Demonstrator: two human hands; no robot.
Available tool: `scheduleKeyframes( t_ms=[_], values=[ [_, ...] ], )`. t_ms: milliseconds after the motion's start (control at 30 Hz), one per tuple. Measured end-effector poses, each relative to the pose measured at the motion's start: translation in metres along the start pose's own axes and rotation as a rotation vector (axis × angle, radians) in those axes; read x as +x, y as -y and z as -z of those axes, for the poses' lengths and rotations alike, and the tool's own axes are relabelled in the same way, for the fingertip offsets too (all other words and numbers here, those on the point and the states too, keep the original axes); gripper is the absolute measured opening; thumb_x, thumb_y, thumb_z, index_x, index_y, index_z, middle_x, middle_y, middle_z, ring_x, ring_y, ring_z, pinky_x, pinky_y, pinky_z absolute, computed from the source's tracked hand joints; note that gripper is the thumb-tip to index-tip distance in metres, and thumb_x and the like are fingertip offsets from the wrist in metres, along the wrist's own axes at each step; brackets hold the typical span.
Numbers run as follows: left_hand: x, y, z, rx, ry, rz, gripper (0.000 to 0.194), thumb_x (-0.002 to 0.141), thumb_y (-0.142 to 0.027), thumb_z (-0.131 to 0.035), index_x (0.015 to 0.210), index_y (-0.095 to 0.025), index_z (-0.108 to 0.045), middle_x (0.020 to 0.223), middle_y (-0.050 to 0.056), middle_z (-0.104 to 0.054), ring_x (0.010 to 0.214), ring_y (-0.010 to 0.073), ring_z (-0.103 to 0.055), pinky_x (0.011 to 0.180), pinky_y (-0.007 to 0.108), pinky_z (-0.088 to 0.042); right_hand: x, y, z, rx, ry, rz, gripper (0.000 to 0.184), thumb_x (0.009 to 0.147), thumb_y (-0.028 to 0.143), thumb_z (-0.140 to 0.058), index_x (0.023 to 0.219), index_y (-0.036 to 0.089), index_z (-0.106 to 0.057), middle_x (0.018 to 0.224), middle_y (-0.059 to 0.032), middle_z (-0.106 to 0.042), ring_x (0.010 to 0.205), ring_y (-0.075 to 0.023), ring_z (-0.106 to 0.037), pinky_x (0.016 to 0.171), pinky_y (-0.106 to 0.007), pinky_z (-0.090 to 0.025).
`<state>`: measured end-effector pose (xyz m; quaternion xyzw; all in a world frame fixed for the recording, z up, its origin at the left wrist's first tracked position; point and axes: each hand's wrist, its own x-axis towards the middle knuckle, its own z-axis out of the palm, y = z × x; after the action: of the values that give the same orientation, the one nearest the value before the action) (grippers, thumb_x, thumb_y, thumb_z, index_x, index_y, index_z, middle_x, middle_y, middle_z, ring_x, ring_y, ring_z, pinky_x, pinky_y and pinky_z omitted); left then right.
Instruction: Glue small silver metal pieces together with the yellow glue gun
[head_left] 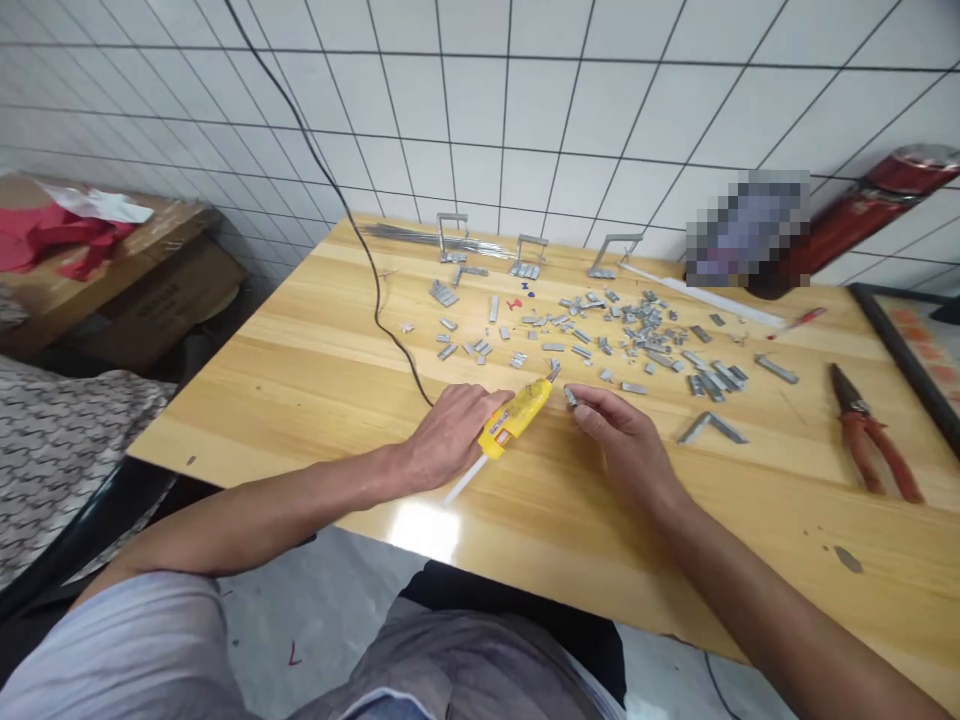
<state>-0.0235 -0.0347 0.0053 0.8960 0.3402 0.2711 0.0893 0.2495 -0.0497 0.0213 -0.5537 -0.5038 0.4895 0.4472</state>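
Note:
A yellow hot glue gun (521, 412) is gripped in my left hand (454, 435), its metal nozzle pointing up and to the right. A white glue stick (466, 480) juts from its rear. Between the thumb and fingers of my right hand (626, 440) is a small grey metal piece (570, 397), close to the nozzle but apart from it. Past both hands lie many loose grey metal pieces (652, 325). A bent, L-shaped metal piece (712, 428) rests to the right of my right hand.
Three small metal frames (530, 255) stand near the wall beside thin metal rods (427, 238). Red-handled pliers (870, 430) lie on the right. A black cord (379, 300) runs down across the wooden table (300, 400). A red flask (862, 215) leans at the back right.

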Motion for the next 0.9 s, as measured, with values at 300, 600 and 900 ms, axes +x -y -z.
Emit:
scheduleKeyframes(
  t_ms=[300, 600, 900],
  values=[
    [-0.004, 0.007, -0.001, -0.093, -0.004, -0.08, 0.04, 0.113, -0.034, -0.047, 0.15, -0.02, -0.047, 0.119, 0.012, -0.074, 0.1, 0.0243, -0.069, 0.09, 0.04, -0.051, -0.001, -0.017, 0.0, 0.179, 0.07, -0.058, 0.038, 0.086, 0.052, -0.082, 0.118, 0.031, -0.082, 0.094, -0.0007, -0.073, 0.078, -0.0167, -0.059, 0.075, -0.034, -0.052],
    [-0.005, 0.0, 0.001, -0.045, 0.063, -0.177, 0.039, 0.113, -0.035, -0.046, 0.146, -0.015, -0.049, 0.102, 0.009, -0.068, 0.092, 0.0231, -0.062, 0.085, 0.037, -0.049, -0.006, -0.013, 0.001, 0.159, 0.07, -0.046, 0.032, 0.089, 0.046, -0.079, 0.117, 0.029, -0.083, 0.092, -0.0001, -0.073, 0.079, -0.0158, -0.059, 0.078, -0.033, -0.05],
    [-0.007, 0.002, 0.0, -0.031, 0.107, -0.184, 0.046, 0.112, -0.037, -0.047, 0.153, -0.017, -0.045, 0.105, 0.01, -0.067, 0.09, 0.0237, -0.059, 0.085, 0.038, -0.047, -0.007, -0.009, 0.001, 0.137, 0.101, -0.032, 0.033, 0.089, 0.044, -0.077, 0.116, 0.026, -0.08, 0.089, -0.0003, -0.071, 0.079, -0.0164, -0.059, 0.077, -0.033, -0.052]
  ],
)
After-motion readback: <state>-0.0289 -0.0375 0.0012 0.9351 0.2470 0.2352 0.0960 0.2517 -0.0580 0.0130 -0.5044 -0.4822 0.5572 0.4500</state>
